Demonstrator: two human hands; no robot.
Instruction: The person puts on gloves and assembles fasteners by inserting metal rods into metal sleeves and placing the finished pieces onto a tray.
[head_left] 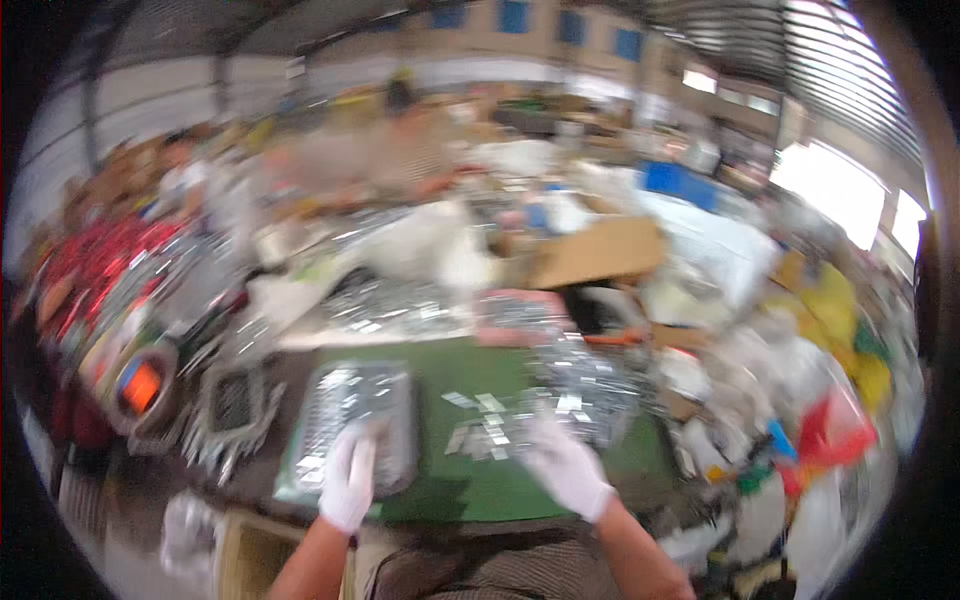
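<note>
Wearing white gloves, the person works at a green mat (470, 490) in the lower middle of the frame, and the whole picture is smeared by motion, so fine detail is lost. The left hand (349, 478) rests on the near end of a grey tray (352, 420) of small shiny pieces, lower left of centre; its fingers look laid flat on the tray, but the blur makes it impossible to tell whether they pinch anything. The tray's long axis runs away from the person, toward the top of the frame, so the hand sits at its bottom end with most of the tray lying beyond the fingertips. The right hand (563, 462) is lower right of centre, spread and loosely open over a scatter of small silvery pieces (490, 425) on the mat; these lie just to its left and slightly above it, between the two hands, touching or nearly touching the fingertips. The right hand is the nearer one to that scatter; the left is nearer the tray. A heap of more shiny pieces (590, 385) sits just above the right hand. Left of the tray lies a dark metal frame (233, 405), and further left a round orange-faced object (140, 388). A brown cardboard box (600, 250) stands above the mat.
</note>
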